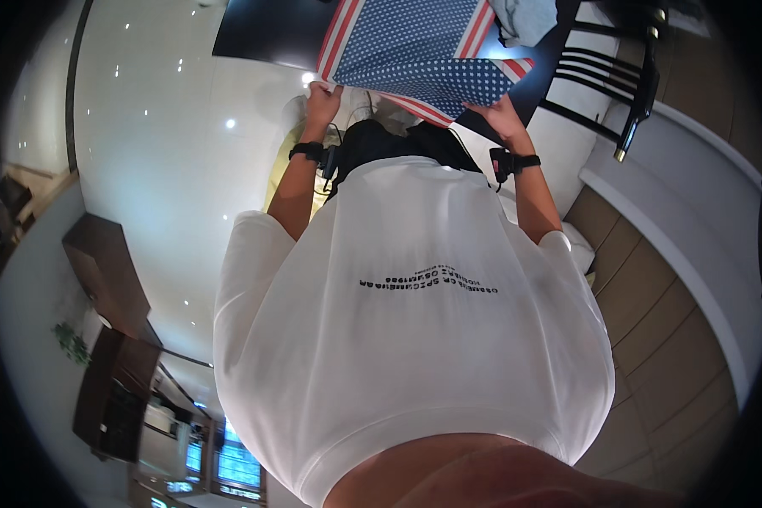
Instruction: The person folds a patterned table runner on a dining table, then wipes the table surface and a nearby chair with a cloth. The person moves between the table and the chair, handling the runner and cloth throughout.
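Note:
A star-patterned blue cloth (406, 35) with red and white striped borders lies partly on a dark glossy table (260, 32). Its near edge hangs over the table's front, and the right part is folded up, with the corner raised. My left hand (322, 105) pinches the cloth's near left corner. At the right, my right hand (500, 119) grips the edge below the folded-up part; some of its fingers are hidden by the fabric. Both wrists wear black straps with small devices.
A crumpled pale grey cloth (528, 20) rests on the table's right side. Beyond it stands a black slatted chair (609, 76). Brown panels (667, 317) line the right side. Glossy pale floor (178, 165) spreads to my left, with a dark wooden cabinet (111, 267) farther off.

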`<state>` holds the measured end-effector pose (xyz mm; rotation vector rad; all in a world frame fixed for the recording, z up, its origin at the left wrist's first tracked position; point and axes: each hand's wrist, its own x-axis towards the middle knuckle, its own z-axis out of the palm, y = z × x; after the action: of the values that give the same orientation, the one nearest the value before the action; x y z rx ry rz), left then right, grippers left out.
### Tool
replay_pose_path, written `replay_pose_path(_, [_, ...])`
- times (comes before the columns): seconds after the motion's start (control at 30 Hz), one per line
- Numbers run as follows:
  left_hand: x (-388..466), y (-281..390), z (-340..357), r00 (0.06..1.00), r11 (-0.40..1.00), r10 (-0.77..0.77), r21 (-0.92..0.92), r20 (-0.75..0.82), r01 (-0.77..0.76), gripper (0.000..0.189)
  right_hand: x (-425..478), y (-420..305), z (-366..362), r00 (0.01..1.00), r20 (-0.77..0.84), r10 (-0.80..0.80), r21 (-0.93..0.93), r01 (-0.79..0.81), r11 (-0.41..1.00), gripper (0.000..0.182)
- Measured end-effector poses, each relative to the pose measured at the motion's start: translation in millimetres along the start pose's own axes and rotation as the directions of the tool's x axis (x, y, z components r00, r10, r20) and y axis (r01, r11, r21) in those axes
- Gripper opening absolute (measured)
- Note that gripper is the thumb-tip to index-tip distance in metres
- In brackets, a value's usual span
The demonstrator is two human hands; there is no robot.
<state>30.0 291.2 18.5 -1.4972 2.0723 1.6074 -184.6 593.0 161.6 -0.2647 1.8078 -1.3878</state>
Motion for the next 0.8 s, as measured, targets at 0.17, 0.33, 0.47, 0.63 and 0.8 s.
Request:
replay_pose_path(0.17, [-33.1,7.9,27.8,0.928,0.828,-0.081,-0.493,0.363,0.265,0.036,-3.4,-16.8,1.2,0.920,0.372,-0.127,-0.127,0.186,0.974,0.046])
replay_pose_path(0.33, [-75.2,25.6,68.4,0.952,0.468,-0.001,-0.841,0.307,0.272,0.049,2.6,-45.5,30.4,0.614,0.750,-0.248,-0.154,0.525,0.837,0.032])
replay_pose_path(0.47, [-115.6,29.8,97.9,0.964,0.298,0.007,-0.921,0.265,0.251,0.049,0.7,-41.3,42.0,0.502,0.839,-0.208,-0.101,0.519,0.849,0.029])
replay_pose_path(0.63, [-123.8,4.6,143.1,0.988,0.296,0.154,-0.955,0.022,-0.025,0.047,0.6,-34.8,45.6,0.326,0.885,-0.332,0.001,0.711,0.703,0.031])
replay_pose_path(0.8, [-128.2,58.1,144.6,0.934,-0.234,0.341,-0.972,-0.103,-0.022,0.062,-3.7,-30.7,41.6,0.438,0.786,-0.436,0.068,0.640,0.766,0.037])
